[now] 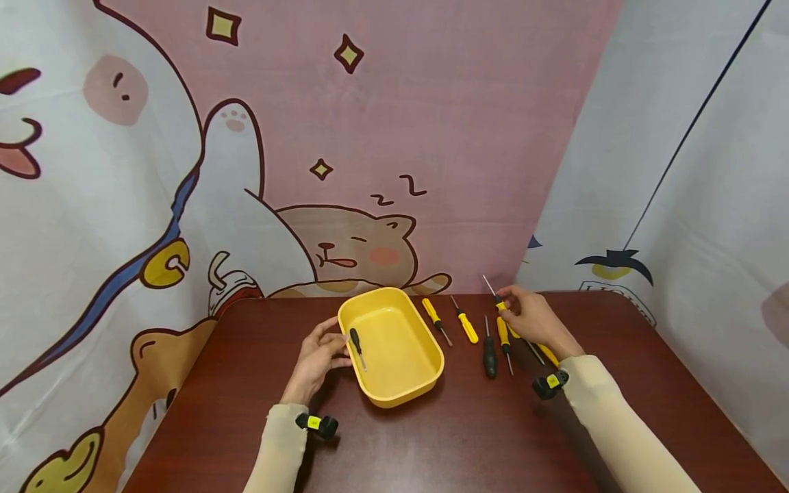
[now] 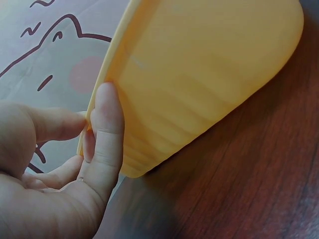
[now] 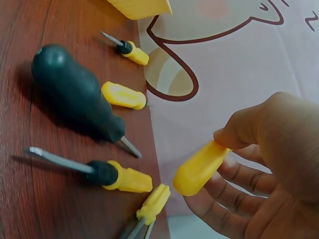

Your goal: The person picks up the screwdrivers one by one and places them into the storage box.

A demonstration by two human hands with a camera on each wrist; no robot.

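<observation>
My left hand (image 1: 317, 356) pinches the left rim of a yellow plastic basin (image 1: 394, 399), thumb on one side and fingers on the other in the left wrist view. A small black-handled screwdriver (image 1: 355, 340) lies inside the basin, by its left wall. At the right, my right hand (image 1: 535, 318) grips a yellow-handled screwdriver (image 3: 202, 169) between thumb and fingers, above the table. Its shaft points up and to the left in the head view. Below and beside that hand lie a thick black screwdriver (image 1: 490, 357) and a yellow-and-black screwdriver (image 1: 503, 331).
Between basin and right hand lie two more yellow screwdrivers, one with a black collar (image 1: 432, 311) and one plain yellow (image 1: 467, 328). Another yellow handle (image 1: 547, 355) shows partly under the right wrist. A printed cloth (image 1: 468, 137) hangs behind the dark red table (image 1: 431, 452).
</observation>
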